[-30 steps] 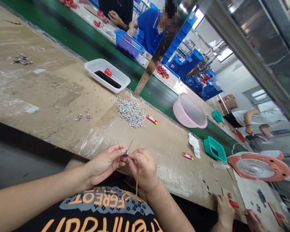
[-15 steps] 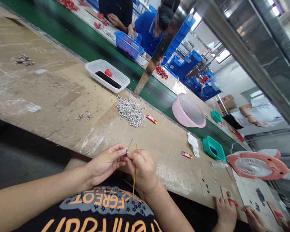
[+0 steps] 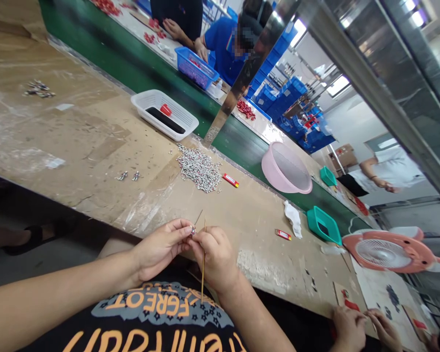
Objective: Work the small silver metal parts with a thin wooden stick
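Closely pinched: a small part (image 3: 193, 231) above the worktop's near edge (image 3: 150, 230)

Curled fingers of the left hand (image 3: 159, 254) grip the part, mostly hidden by fingertips; the right hand (image 3: 218, 254), closed on a thin wooden stick (image 3: 203, 278), meets it. Along the worktop's far edge, a white basket (image 3: 187, 119) holds a red piece (image 3: 165, 109) and a black slab (image 3: 165, 120); a teal basket (image 3: 329, 218), something dark, hard to identify. Farther off, a blue basket (image 3: 207, 81) holds red pieces (image 3: 195, 62), blurred through its mesh.

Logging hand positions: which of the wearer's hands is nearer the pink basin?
Right. The right hand is below and left of the pink basin in view; the left hand is farther left.
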Demonstrator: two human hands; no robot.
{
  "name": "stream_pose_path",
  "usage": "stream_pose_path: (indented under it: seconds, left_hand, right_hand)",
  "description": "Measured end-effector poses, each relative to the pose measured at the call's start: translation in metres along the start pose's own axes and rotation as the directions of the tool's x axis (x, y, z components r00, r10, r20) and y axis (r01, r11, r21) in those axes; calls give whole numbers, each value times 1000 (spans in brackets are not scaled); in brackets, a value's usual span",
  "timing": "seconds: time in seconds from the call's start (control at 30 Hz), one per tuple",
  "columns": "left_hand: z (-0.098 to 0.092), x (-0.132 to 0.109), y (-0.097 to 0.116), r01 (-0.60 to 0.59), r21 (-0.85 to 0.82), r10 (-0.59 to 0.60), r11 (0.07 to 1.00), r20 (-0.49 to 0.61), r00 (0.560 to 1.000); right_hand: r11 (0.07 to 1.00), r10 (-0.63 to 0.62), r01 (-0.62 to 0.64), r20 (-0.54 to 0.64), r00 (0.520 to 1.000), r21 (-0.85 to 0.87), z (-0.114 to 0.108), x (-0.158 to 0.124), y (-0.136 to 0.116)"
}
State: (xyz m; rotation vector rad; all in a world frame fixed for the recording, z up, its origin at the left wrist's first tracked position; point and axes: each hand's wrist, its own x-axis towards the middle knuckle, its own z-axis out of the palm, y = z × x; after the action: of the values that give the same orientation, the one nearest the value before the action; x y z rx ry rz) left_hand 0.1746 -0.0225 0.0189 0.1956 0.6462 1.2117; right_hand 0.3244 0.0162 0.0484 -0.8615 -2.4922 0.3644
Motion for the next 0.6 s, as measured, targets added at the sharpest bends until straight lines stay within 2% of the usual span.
stream_pose_path:
  seconds: [0.37,0.47,0.6]
  left_hand:
    - [3,-4,1,-26,89,31,996,-59,998]
    - [4,-5,2,-40,108,49,993,-81,995]
    - [7,-8,5,-60,147,76,987,-108,991]
  right_hand:
    - [999,0,3,68,998,-41,-5,2,-4]
    - [997,16,-20,57,998,71,-7,2,-3]
    - [953,153,-140,-29,988,268,-4,-1,2]
